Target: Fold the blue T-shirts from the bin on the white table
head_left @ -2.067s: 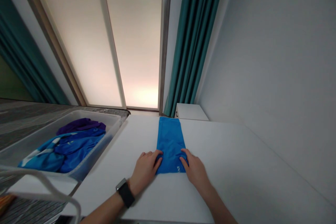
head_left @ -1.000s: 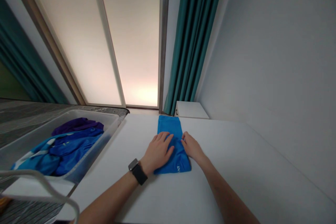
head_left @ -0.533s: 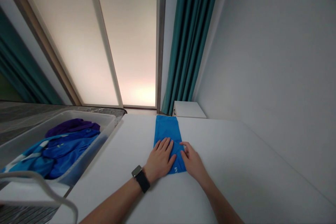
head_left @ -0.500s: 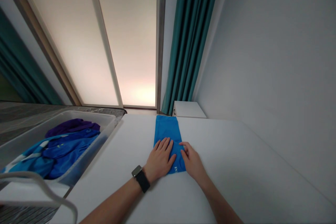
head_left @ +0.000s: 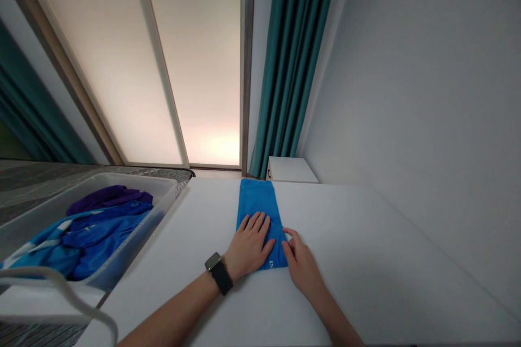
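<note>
Teal curtains [head_left: 291,65]; frosted panels [head_left: 199,76]; small white cabinet [head_left: 292,169]

The blue cloth [head_left: 256,198], a long folded strip (white lettering [head_left: 271,264] at its near edge), lies flat on the white table [head_left: 345,260].

Just below the centre of the frame, the rectangular blue cloth [head_left: 256,195] lies on the flat white table [head_left: 345,260]. At lower left, beside the table, the translucent plastic bin [head_left: 164,200] holds the crumpled purple and blue clothes [head_left: 108,230]. Behind the table are the boxy white cabinet [head_left: 292,169] and the long teal fabric curtain [head_left: 285,65].
</note>
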`<state>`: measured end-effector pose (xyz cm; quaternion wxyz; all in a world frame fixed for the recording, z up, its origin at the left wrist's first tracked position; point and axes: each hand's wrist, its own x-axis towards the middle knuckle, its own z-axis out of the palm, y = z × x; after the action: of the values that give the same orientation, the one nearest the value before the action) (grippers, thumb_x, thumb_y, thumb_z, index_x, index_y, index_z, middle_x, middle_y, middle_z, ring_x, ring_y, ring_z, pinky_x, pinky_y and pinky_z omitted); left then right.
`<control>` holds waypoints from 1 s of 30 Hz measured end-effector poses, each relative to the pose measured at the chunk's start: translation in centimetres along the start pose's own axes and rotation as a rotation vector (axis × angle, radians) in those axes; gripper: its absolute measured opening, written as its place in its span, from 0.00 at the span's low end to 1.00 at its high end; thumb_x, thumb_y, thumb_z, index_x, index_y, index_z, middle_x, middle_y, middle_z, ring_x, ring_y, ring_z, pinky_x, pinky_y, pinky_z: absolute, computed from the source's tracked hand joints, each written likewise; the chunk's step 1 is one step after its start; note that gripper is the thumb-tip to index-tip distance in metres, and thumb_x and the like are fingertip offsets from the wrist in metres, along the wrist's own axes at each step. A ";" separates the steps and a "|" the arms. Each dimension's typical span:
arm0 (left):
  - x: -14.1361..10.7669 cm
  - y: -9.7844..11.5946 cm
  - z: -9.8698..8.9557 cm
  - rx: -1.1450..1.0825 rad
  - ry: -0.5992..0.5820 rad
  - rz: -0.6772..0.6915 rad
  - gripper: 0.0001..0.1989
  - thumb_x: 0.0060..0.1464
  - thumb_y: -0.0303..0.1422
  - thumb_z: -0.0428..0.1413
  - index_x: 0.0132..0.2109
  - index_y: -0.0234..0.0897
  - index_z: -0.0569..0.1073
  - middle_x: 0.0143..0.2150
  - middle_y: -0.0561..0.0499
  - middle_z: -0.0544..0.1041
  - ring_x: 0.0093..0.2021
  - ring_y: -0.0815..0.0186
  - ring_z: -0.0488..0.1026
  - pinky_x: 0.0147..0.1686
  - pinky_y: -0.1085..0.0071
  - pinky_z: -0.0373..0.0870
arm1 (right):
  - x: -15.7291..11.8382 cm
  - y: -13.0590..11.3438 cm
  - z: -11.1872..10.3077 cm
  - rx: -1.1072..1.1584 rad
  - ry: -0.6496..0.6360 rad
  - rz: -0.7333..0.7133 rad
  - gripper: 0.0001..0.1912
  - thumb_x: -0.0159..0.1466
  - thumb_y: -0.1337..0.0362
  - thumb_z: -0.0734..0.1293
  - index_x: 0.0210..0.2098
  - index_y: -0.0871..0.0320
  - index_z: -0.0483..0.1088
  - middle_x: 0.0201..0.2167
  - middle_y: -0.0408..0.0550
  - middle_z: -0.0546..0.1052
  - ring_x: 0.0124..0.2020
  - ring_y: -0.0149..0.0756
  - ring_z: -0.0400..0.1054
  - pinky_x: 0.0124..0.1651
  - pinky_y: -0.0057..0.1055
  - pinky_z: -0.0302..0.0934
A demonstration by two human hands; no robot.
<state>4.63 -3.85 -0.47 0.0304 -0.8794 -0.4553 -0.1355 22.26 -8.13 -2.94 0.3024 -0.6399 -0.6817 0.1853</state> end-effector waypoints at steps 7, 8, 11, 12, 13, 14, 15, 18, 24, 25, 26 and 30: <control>-0.2 0.1 0.7 -0.006 0.011 -0.002 0.28 0.66 0.45 0.41 0.66 0.34 0.60 0.68 0.40 0.61 0.68 0.53 0.56 0.65 0.52 0.52 | 0.6 -1.3 -0.4 -0.264 -0.104 -0.006 0.20 0.70 0.63 0.53 0.58 0.55 0.64 0.50 0.55 0.77 0.48 0.45 0.72 0.50 0.37 0.60; -0.1 0.0 0.7 -0.008 0.005 -0.002 0.28 0.66 0.45 0.41 0.66 0.34 0.60 0.68 0.40 0.61 0.68 0.53 0.56 0.65 0.52 0.53 | 0.7 -1.6 -0.5 -0.305 -0.128 0.003 0.20 0.70 0.64 0.53 0.58 0.55 0.64 0.51 0.55 0.77 0.48 0.45 0.73 0.49 0.37 0.60; 0.0 0.0 0.5 -0.012 0.013 0.006 0.27 0.66 0.44 0.42 0.66 0.35 0.60 0.67 0.41 0.62 0.67 0.54 0.57 0.65 0.52 0.53 | 1.0 -2.0 -0.6 -0.385 -0.171 0.010 0.20 0.71 0.63 0.53 0.59 0.54 0.64 0.49 0.55 0.78 0.46 0.45 0.74 0.47 0.36 0.61; 0.0 0.1 0.3 -0.009 0.023 0.010 0.27 0.66 0.44 0.42 0.66 0.36 0.60 0.67 0.41 0.62 0.67 0.54 0.57 0.65 0.51 0.52 | 1.0 -2.1 -0.6 -0.401 -0.177 0.006 0.19 0.71 0.63 0.53 0.59 0.53 0.64 0.48 0.55 0.78 0.45 0.45 0.74 0.46 0.36 0.61; -0.1 0.2 0.1 -0.004 0.034 0.015 0.27 0.67 0.43 0.42 0.66 0.36 0.60 0.67 0.42 0.62 0.68 0.54 0.57 0.65 0.51 0.51 | 1.1 -2.1 -0.6 -0.414 -0.182 0.003 0.19 0.71 0.62 0.54 0.59 0.53 0.64 0.48 0.54 0.78 0.44 0.45 0.74 0.45 0.35 0.61; -0.3 0.3 -0.1 0.003 0.044 0.021 0.26 0.67 0.43 0.41 0.66 0.36 0.60 0.67 0.42 0.62 0.68 0.54 0.56 0.66 0.51 0.51 | 1.1 -2.0 -0.6 -0.423 -0.186 0.000 0.19 0.71 0.62 0.54 0.59 0.53 0.64 0.47 0.54 0.79 0.44 0.44 0.75 0.44 0.35 0.62; -0.5 0.4 -0.3 0.010 0.052 0.027 0.26 0.67 0.42 0.41 0.67 0.35 0.60 0.68 0.42 0.61 0.68 0.55 0.55 0.66 0.52 0.50 | 1.2 -2.0 -0.6 -0.431 -0.192 -0.002 0.19 0.71 0.62 0.54 0.59 0.52 0.64 0.47 0.54 0.79 0.44 0.44 0.75 0.44 0.35 0.62; -1.3 0.5 -0.5 0.019 0.042 0.036 0.26 0.67 0.40 0.40 0.67 0.34 0.59 0.69 0.42 0.59 0.69 0.56 0.53 0.67 0.54 0.48 | 1.4 -2.0 -0.7 -0.452 -0.207 -0.005 0.19 0.71 0.62 0.55 0.60 0.51 0.64 0.48 0.53 0.79 0.43 0.44 0.75 0.43 0.34 0.62; -2.0 0.0 0.6 0.020 0.023 -0.015 0.29 0.65 0.44 0.42 0.67 0.32 0.59 0.68 0.39 0.59 0.69 0.53 0.53 0.67 0.52 0.50 | 1.3 -1.9 -0.8 -0.434 -0.247 -0.040 0.23 0.71 0.63 0.53 0.64 0.52 0.60 0.54 0.52 0.75 0.49 0.45 0.73 0.48 0.37 0.63; -1.9 0.0 0.7 0.019 0.029 -0.016 0.29 0.65 0.44 0.42 0.67 0.32 0.59 0.69 0.39 0.59 0.69 0.53 0.53 0.67 0.52 0.50 | 1.2 -1.7 -0.8 -0.417 -0.247 -0.041 0.23 0.71 0.64 0.53 0.64 0.52 0.60 0.55 0.52 0.75 0.50 0.44 0.73 0.49 0.36 0.62; -1.9 0.0 0.8 0.018 0.033 -0.016 0.29 0.65 0.44 0.42 0.67 0.32 0.59 0.68 0.39 0.59 0.69 0.53 0.53 0.67 0.52 0.50 | 1.2 -1.6 -0.9 -0.393 -0.243 -0.045 0.23 0.71 0.64 0.53 0.64 0.52 0.60 0.55 0.52 0.74 0.50 0.44 0.72 0.50 0.36 0.62; -1.9 0.0 0.7 0.007 0.042 -0.009 0.28 0.65 0.43 0.42 0.67 0.33 0.60 0.68 0.40 0.60 0.69 0.53 0.54 0.66 0.51 0.51 | 2.2 -0.8 -1.4 -0.230 -0.235 -0.085 0.21 0.69 0.65 0.56 0.60 0.52 0.64 0.55 0.49 0.74 0.53 0.38 0.70 0.52 0.31 0.59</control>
<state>3.78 -5.25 -1.65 0.0427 -0.8743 -0.4589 -0.1526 22.58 -6.20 -1.01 0.1530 -0.6147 -0.7557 0.1664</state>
